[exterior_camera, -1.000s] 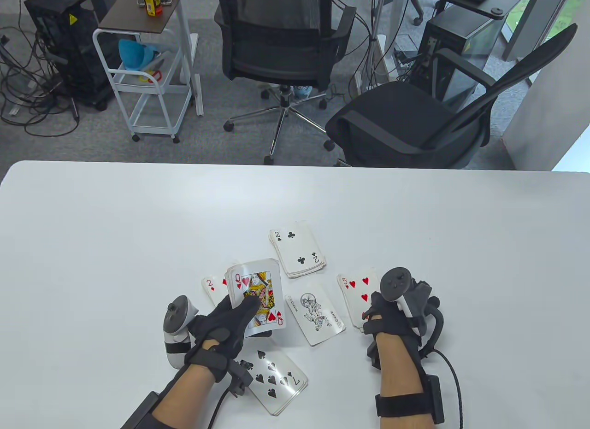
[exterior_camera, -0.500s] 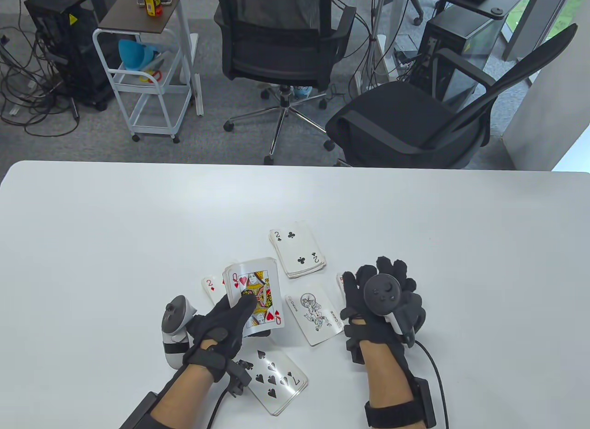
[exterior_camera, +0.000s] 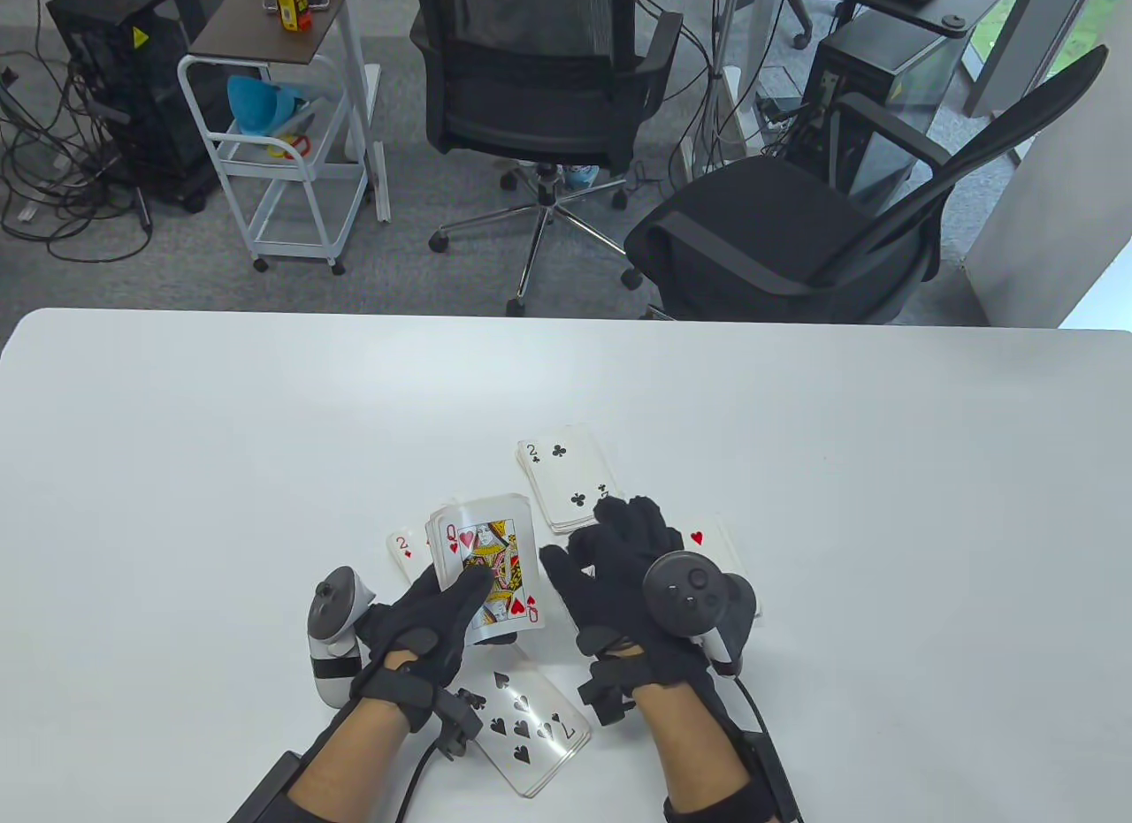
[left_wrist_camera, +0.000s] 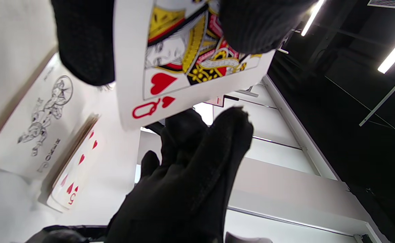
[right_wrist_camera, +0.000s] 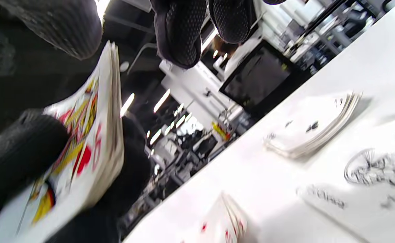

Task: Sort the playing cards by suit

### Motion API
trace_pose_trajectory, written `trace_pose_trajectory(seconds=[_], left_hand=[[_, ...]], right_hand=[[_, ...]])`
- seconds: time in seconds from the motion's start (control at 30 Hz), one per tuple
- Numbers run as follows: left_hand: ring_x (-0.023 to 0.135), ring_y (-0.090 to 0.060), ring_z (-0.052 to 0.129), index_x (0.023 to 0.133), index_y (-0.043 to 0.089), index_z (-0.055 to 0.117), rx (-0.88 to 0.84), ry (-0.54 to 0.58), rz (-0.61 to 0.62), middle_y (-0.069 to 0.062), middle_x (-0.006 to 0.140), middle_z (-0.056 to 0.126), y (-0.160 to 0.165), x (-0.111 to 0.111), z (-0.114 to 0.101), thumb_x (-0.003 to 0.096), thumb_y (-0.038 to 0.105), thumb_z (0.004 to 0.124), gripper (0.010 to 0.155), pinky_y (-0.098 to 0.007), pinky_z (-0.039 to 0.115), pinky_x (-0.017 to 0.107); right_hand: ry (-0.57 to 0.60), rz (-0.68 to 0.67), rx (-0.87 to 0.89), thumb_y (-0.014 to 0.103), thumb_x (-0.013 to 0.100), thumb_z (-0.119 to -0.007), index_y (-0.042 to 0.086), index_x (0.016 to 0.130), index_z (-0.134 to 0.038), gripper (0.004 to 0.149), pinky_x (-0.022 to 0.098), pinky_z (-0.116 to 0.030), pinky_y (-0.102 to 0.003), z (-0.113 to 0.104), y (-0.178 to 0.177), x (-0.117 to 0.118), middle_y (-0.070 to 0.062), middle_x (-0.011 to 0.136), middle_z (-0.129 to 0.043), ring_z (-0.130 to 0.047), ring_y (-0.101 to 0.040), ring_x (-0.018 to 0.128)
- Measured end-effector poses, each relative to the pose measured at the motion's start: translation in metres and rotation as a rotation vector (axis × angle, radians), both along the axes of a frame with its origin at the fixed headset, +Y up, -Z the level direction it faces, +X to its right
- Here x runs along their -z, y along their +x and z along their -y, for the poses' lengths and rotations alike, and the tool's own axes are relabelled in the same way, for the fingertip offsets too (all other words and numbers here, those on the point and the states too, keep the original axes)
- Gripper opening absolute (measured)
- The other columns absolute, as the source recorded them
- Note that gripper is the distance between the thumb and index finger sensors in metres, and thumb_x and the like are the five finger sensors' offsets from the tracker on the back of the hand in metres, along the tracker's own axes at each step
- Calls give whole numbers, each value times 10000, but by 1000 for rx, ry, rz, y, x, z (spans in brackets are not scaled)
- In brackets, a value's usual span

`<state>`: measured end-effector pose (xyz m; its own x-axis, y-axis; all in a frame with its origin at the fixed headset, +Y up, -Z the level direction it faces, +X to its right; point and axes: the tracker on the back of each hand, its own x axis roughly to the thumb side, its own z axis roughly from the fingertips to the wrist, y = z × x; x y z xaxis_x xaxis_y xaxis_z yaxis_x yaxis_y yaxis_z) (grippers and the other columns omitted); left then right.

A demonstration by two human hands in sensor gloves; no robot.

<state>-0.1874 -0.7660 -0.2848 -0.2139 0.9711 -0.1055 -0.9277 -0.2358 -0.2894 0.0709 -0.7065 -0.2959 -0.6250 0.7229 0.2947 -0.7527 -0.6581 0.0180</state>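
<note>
Two gloved hands worked over a white table [exterior_camera: 265,434] that filled the lower half of the table view. The left hand [exterior_camera: 424,624], at lower centre-left, gripped a deck [exterior_camera: 486,567] of cards, thumb pressed on the top card, a queen of hearts, which faced up. The right hand [exterior_camera: 632,584], lower centre, hovered just right of the deck with fingers spread wide and holding nothing; in the left wrist view its fingertips [left_wrist_camera: 231,125] sat just below the queen's corner, and contact could not be told.

Five sorted piles lay around the hands. A clubs pile [exterior_camera: 562,478], two of clubs on top, sat above the right hand at frame centre. A spades pile [exterior_camera: 531,726], seven showing, lay at the bottom between the two wrists. A hearts pile [exterior_camera: 721,549] peeked out to the right of the right hand, mostly hidden in the table view; the left wrist view showed its top card as a five [left_wrist_camera: 76,175]. A diamonds pile [exterior_camera: 402,549], showing a two, was half covered by the deck on the left. A joker [left_wrist_camera: 38,128] lay beside the hearts pile, seen in both wrist views and hidden under the right hand in the table view.
</note>
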Motion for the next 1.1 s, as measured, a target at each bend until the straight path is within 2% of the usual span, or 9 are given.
trace_pose_trajectory(seconds=[0.1,0.23,0.33,0.47,0.7,0.9,1.1], left_hand=[[811,-275,975,1033,267,664,-36,-4,-10,17,979,852,0,0,0,576,484,808,525,-403,931,508],[805,-271,980,1028,270,675,-32,2,-13,24,973,860,0,-1,-1,574,486,817,522,-401,932,505],[801,-268,984,1025,273,679,-36,1,-24,28,969,864,-1,-1,-1,572,489,822,522,-399,935,502],[796,-264,989,1020,276,686,-49,3,-35,31,963,872,-2,-2,-2,569,492,828,520,-395,938,497],[791,-262,993,1018,278,689,-47,-6,-32,35,959,876,-2,-2,1,568,492,830,518,-394,938,496],[798,-264,985,1022,274,676,-48,3,-48,31,966,865,-1,-3,1,571,495,820,523,-398,932,504],[827,-277,957,1038,273,651,-68,-12,-10,22,993,833,3,-2,3,574,521,806,548,-406,922,519]], right_hand=[[-19,-82,-45,615,553,-767,90,910,-742,635,646,-223,-765,2,-10,-1,-245,1127,-483,-267,-540,1044],[-9,-82,-89,598,548,-792,88,930,-714,642,652,-243,-765,5,-21,-4,-241,1119,-503,-298,-544,1043],[43,-56,-109,600,535,-811,92,931,-685,655,658,-269,-761,4,-26,-7,-232,1111,-518,-332,-543,1040],[128,-23,-111,585,522,-839,100,864,-700,610,667,-320,-752,0,-29,-12,-222,1087,-554,-403,-540,1027],[156,-30,-52,489,517,-872,91,784,-756,493,677,-429,-732,-1,-32,-14,-200,1029,-665,-551,-520,997],[165,-22,-19,384,537,-858,43,768,-809,415,678,-468,-721,-5,-30,-15,-208,1008,-716,-617,-507,979],[175,-20,17,335,562,-796,23,751,-868,372,677,-482,-717,-5,-21,-11,-187,990,-774,-661,-485,969]])
